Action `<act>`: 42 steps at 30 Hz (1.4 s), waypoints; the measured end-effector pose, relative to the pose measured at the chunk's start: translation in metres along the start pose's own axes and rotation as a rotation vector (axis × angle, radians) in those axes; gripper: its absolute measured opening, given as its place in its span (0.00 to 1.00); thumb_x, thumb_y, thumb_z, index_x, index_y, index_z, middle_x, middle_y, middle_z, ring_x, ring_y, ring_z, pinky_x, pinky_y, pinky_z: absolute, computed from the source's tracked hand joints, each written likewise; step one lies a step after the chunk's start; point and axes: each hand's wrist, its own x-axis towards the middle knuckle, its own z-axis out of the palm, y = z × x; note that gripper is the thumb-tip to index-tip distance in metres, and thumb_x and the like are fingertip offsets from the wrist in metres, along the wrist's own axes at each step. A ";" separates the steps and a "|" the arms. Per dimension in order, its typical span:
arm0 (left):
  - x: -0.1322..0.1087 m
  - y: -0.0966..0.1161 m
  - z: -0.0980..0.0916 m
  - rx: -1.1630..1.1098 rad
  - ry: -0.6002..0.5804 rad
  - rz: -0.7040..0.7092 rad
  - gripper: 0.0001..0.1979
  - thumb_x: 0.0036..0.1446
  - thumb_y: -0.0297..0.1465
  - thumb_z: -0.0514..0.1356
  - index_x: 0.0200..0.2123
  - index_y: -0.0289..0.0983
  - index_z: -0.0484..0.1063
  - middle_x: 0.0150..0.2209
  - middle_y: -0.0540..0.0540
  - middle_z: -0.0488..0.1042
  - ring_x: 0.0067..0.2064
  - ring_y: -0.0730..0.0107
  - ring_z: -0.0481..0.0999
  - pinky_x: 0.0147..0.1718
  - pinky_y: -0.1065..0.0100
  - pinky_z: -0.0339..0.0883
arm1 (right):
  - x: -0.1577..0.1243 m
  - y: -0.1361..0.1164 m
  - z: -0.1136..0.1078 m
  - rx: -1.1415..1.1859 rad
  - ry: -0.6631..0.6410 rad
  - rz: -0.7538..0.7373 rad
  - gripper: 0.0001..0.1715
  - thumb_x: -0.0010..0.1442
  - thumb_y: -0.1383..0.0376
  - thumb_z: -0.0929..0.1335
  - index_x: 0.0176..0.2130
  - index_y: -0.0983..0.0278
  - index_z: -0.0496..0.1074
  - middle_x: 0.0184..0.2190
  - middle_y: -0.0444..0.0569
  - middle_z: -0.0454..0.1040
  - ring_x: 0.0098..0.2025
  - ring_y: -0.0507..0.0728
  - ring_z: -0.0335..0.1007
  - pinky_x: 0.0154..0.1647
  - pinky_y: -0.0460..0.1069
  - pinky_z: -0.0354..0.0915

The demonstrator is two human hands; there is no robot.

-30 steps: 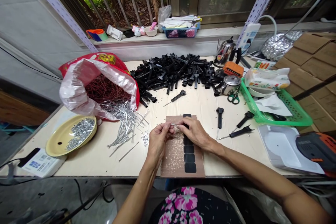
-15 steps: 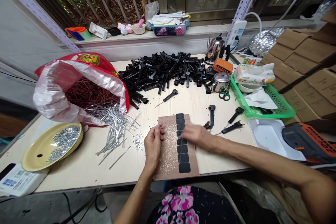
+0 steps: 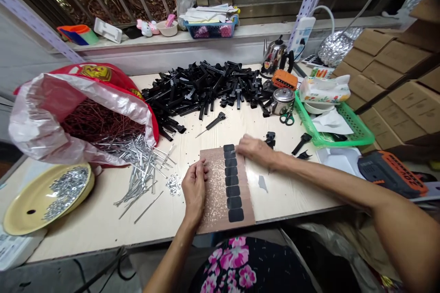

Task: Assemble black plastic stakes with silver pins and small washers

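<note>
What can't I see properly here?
Head view: right hand, fingers too blurred to tell if they hold anything.
Head view: left hand, palm hidden by its own back and fingers.
Head view: black piece, lower end hidden by the right forearm.
Head view: white box, partly behind the yellow bowl, cut off by the left edge.

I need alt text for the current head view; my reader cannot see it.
A person's left hand lies at the left edge of a brown board with a column of black patches; the right hand is by its upper right corner. Behind is a heap of black parts; to the left are thin rods, a red bag and a yellow bowl.
</note>
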 end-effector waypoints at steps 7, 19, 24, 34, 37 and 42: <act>0.001 -0.005 0.002 -0.001 0.008 0.027 0.21 0.59 0.45 0.53 0.45 0.36 0.74 0.30 0.49 0.72 0.30 0.72 0.68 0.33 0.71 0.64 | -0.020 -0.013 0.014 -0.065 -0.194 -0.218 0.16 0.68 0.70 0.56 0.37 0.67 0.70 0.32 0.49 0.68 0.37 0.54 0.60 0.36 0.47 0.61; -0.004 -0.002 -0.004 -0.049 0.004 0.004 0.21 0.56 0.46 0.55 0.43 0.37 0.75 0.30 0.48 0.73 0.29 0.70 0.69 0.33 0.69 0.63 | -0.017 0.010 -0.075 -0.189 -0.402 0.109 0.07 0.60 0.66 0.67 0.32 0.61 0.76 0.28 0.46 0.71 0.32 0.53 0.66 0.32 0.47 0.56; -0.003 0.003 -0.013 -0.053 0.038 0.003 0.21 0.57 0.45 0.55 0.43 0.37 0.75 0.29 0.47 0.74 0.29 0.69 0.70 0.32 0.68 0.65 | 0.060 0.035 -0.047 -0.401 -0.142 0.040 0.15 0.66 0.61 0.61 0.39 0.60 0.75 0.31 0.49 0.74 0.36 0.56 0.63 0.35 0.50 0.55; 0.031 -0.020 -0.107 0.647 0.198 0.339 0.13 0.59 0.38 0.55 0.35 0.39 0.77 0.34 0.43 0.75 0.37 0.59 0.68 0.40 0.60 0.61 | 0.154 0.068 0.060 -0.391 -0.201 -0.041 0.13 0.66 0.68 0.59 0.36 0.65 0.72 0.35 0.52 0.72 0.38 0.56 0.61 0.41 0.51 0.55; 0.026 -0.027 -0.108 0.762 0.116 0.403 0.13 0.60 0.36 0.54 0.37 0.40 0.78 0.34 0.43 0.74 0.38 0.58 0.66 0.39 0.60 0.60 | 0.149 0.068 0.053 -0.345 -0.122 -0.008 0.14 0.66 0.68 0.58 0.39 0.67 0.71 0.37 0.54 0.71 0.40 0.57 0.61 0.40 0.50 0.57; 0.024 -0.027 -0.096 0.881 -0.050 0.500 0.12 0.60 0.35 0.55 0.36 0.41 0.79 0.32 0.42 0.72 0.37 0.58 0.63 0.34 0.62 0.58 | 0.128 0.052 0.026 -0.236 0.118 0.031 0.18 0.66 0.69 0.57 0.51 0.63 0.69 0.39 0.53 0.69 0.42 0.58 0.63 0.40 0.51 0.62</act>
